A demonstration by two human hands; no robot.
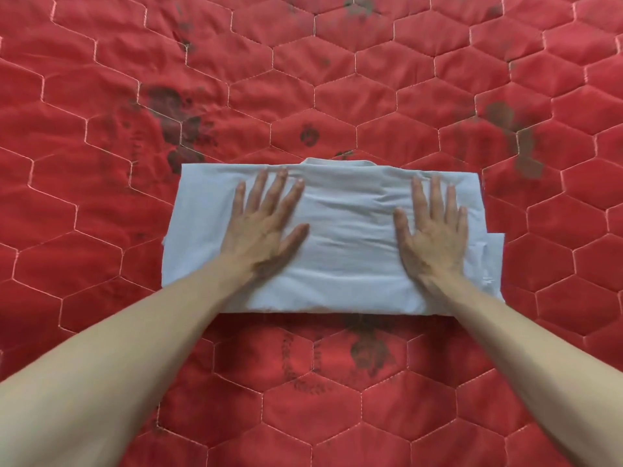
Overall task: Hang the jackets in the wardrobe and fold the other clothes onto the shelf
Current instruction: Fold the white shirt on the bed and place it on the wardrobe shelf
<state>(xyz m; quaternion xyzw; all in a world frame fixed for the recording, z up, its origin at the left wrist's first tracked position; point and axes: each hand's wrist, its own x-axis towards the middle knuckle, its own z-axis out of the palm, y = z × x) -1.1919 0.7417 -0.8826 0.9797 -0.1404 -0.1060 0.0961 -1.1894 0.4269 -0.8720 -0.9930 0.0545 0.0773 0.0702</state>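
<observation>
A pale blue shirt (347, 230), folded into a wide rectangle, lies flat on the red quilt in the middle of the view, its collar at the far edge. My left hand (266, 224) presses flat on the shirt's left half with fingers straight and spread. On the right half my right hand (435, 230) lies flat in the same way. Both palms face down and hold nothing. A loose layer of the shirt sticks out at the right edge.
A red quilted bedspread (135, 96) with hexagon stitching and dark printed flowers fills the whole view under and around the shirt. No wardrobe, shelf or other clothes are in view.
</observation>
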